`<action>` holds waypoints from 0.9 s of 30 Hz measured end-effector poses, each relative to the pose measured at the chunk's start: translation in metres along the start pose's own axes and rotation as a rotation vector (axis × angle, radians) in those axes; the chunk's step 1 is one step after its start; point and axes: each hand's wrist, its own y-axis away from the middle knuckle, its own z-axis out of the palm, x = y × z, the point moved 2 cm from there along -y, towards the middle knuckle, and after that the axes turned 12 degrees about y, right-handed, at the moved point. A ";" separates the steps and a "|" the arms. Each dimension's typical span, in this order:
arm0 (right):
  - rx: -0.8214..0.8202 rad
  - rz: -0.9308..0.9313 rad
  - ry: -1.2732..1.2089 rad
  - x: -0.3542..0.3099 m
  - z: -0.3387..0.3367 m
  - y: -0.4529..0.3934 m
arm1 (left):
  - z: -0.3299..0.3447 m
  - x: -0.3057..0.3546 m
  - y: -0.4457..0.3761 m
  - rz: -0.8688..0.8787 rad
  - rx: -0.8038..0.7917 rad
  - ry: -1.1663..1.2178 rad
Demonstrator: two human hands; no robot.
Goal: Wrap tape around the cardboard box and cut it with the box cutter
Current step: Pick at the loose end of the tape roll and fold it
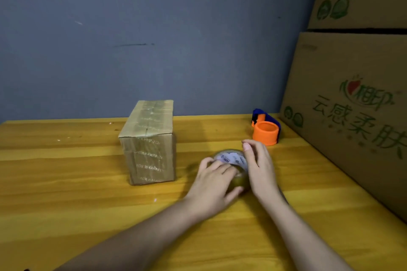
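Gripping tape roll (231, 167) w/ both hands – left hand (212, 185) curled over top, right hand (259, 167) cupping side – on worktop (66, 182) beside cardboard box (149, 143); steadying roll, feeling for loose end

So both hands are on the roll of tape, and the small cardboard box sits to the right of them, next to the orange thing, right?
Not quite. The head view shows the small cardboard box to the left of the hands, apart from them. Both the left hand and right hand are on the roll of tape; the orange thing stands behind them on the right.
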 end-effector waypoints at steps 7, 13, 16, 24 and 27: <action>-0.215 0.127 -0.445 -0.008 0.011 0.004 | -0.013 -0.017 0.011 -0.259 0.228 0.894; -0.519 0.127 -0.557 -0.022 0.028 0.021 | -0.021 -0.015 0.013 -0.290 0.310 1.232; -0.509 0.100 -0.596 -0.023 0.028 0.023 | -0.024 -0.016 0.011 -0.293 0.326 1.360; -0.411 -0.034 -0.534 -0.025 0.019 0.025 | -0.021 -0.020 0.004 -0.444 0.336 1.416; -0.401 -0.046 -0.504 -0.028 0.019 0.026 | -0.023 -0.018 0.002 -0.508 0.317 1.494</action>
